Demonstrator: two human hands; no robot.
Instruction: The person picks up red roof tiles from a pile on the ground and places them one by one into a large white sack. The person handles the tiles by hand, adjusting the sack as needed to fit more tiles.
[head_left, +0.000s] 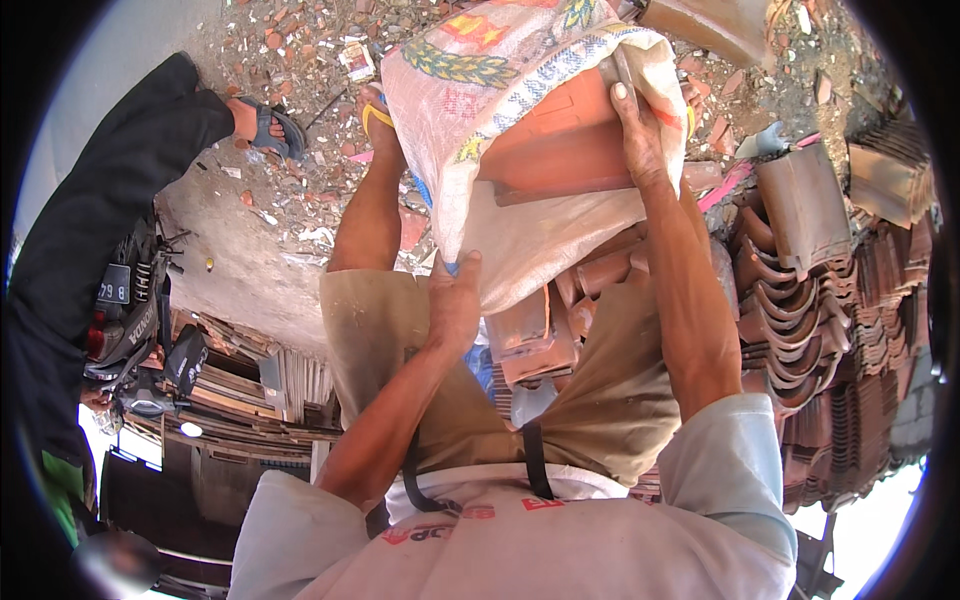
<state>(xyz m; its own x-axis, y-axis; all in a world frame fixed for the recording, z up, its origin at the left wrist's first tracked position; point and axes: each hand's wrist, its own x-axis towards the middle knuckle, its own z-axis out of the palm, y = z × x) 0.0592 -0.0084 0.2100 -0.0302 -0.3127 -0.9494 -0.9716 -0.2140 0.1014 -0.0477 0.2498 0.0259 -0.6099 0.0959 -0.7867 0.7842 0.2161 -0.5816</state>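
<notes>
A white woven sack (440, 95) with printed green, yellow and red patterns lies between my legs, its mouth facing right and toward me. Inside the mouth rests an orange-red clay roof tile (560, 150). My left hand (455, 305) is closed on the sack's near lower edge, pinching the fabric with the thumb on top. At the mouth's right side, my right hand (643, 140) grips the raised right end of the tile. Its thumb presses on that end, while its other fingers are mostly hidden behind the tile and sack.
Stacks of curved roof tiles (800, 310) stand close on my right. More tiles (530, 340) lie beneath, between my legs. Broken rubble (300, 60) covers the ground ahead. A person in black trousers (110, 170) and a motorcycle (135, 330) are at the left.
</notes>
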